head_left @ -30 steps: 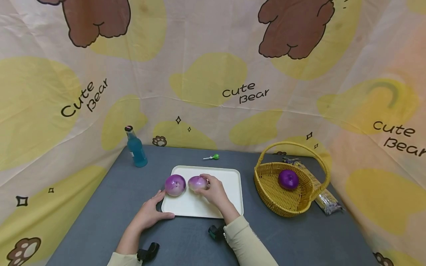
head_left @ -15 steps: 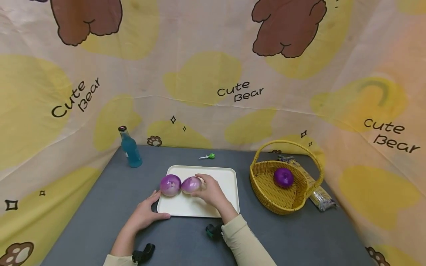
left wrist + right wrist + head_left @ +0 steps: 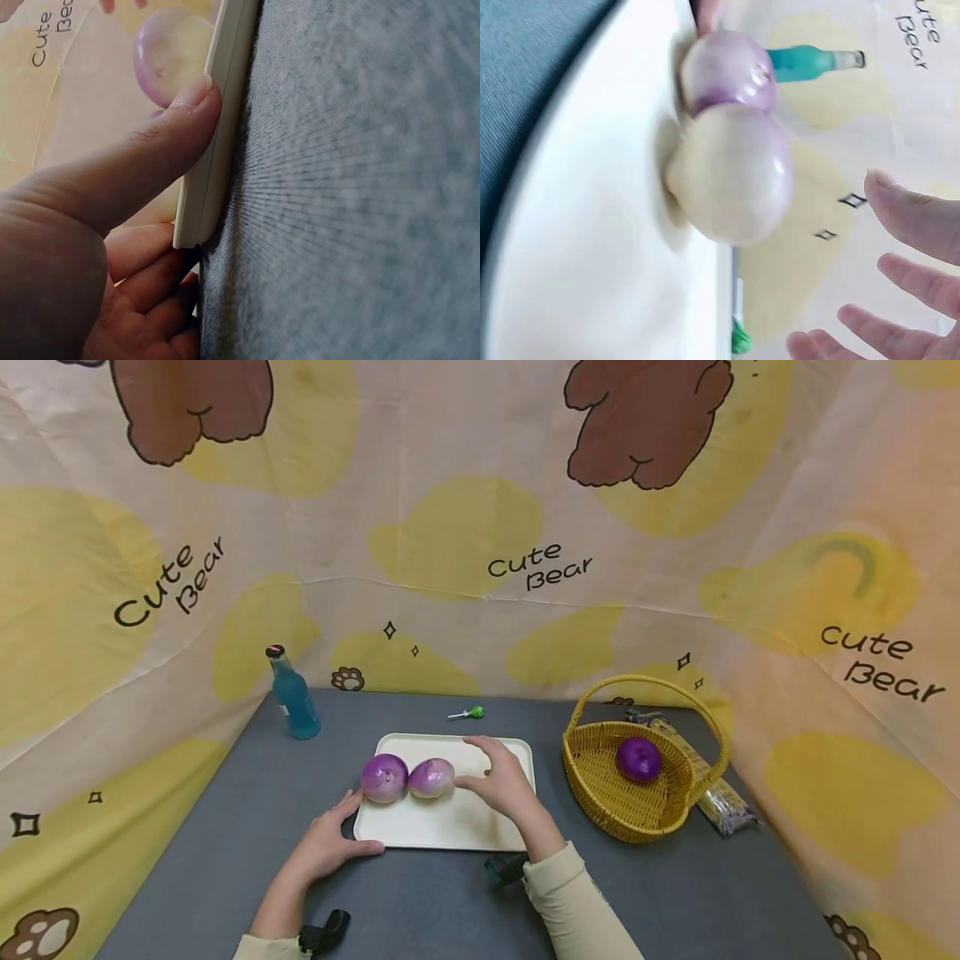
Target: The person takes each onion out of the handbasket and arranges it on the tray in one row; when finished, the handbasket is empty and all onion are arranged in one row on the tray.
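Two purple-and-white onions sit side by side and touching on the white tray (image 3: 450,829). One is the left onion (image 3: 385,778), the other the right onion (image 3: 432,778); both also show in the right wrist view. My left hand (image 3: 327,842) holds the tray's near left corner, thumb on the front rim and fingers along the left side; some fingertips are hidden behind the corner in the left wrist view. Just right of the right onion, my right hand (image 3: 504,783) hovers over the tray with thumb and fingers spread and nothing between them.
A yellow wicker basket (image 3: 626,810) with a purple onion-like ball (image 3: 639,760) stands to the right. Behind it lies a long plastic-wrapped packet (image 3: 726,810). A blue bottle (image 3: 297,702) is back left, and a green lollipop (image 3: 474,712) lies beyond the tray.
The right hand moved the right onion left against the other one, then let go and drew back to the right with its fingers spread. The left hand stays at the tray corner.
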Motion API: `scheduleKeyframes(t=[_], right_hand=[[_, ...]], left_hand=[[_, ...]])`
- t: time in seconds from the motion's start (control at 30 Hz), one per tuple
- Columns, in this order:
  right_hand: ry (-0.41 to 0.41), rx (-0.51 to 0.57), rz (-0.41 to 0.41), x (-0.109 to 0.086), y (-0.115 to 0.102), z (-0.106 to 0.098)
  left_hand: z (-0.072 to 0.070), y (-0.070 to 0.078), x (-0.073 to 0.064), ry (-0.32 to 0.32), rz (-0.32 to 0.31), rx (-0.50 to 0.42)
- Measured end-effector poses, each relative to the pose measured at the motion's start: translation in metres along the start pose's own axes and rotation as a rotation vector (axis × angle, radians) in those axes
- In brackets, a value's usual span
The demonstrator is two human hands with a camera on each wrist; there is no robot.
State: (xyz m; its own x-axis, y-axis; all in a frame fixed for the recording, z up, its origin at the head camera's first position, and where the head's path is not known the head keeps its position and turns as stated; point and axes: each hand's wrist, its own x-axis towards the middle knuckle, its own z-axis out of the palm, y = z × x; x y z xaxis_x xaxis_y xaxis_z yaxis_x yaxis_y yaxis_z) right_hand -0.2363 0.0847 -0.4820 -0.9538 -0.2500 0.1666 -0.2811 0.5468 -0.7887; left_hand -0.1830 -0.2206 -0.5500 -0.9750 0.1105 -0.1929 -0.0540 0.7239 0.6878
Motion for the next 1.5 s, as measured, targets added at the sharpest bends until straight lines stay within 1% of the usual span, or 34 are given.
scheduleKeyframes(t=[0.17, 0.3, 0.43, 0.53, 0.7, 0.83, 1.03, 1.23, 1.5], right_hand=[[0.052, 0.006, -0.006, -0.005, 0.000, -0.017], [0.104, 0.041, 0.011, -0.011, -0.001, -0.030], [0.144, 0.058, 0.021, -0.015, 0.000, -0.040], [0.157, 0.062, 0.026, -0.018, 0.001, -0.047], [0.173, 0.077, 0.040, -0.021, 0.003, -0.057], [0.193, 0.067, 0.044, -0.024, 0.006, -0.065], [0.243, 0.018, 0.046, -0.026, 0.013, -0.078], [0.265, 0.005, 0.062, -0.031, 0.021, -0.092], [0.305, -0.002, 0.075, -0.038, 0.039, -0.109]], left_hand=[[0.000, -0.001, 0.000, -0.002, -0.001, 0.001], [0.001, -0.001, -0.001, -0.006, -0.006, -0.008], [0.001, -0.002, 0.000, -0.002, 0.003, -0.010], [0.001, -0.002, 0.000, -0.003, 0.008, -0.006], [0.001, -0.001, 0.000, -0.008, -0.001, -0.006], [0.001, 0.000, -0.001, -0.009, -0.003, -0.010], [0.000, 0.000, -0.001, -0.009, -0.014, -0.006], [0.000, 0.000, -0.001, -0.015, -0.017, -0.010], [-0.001, 0.001, 0.001, -0.016, -0.018, -0.013]])
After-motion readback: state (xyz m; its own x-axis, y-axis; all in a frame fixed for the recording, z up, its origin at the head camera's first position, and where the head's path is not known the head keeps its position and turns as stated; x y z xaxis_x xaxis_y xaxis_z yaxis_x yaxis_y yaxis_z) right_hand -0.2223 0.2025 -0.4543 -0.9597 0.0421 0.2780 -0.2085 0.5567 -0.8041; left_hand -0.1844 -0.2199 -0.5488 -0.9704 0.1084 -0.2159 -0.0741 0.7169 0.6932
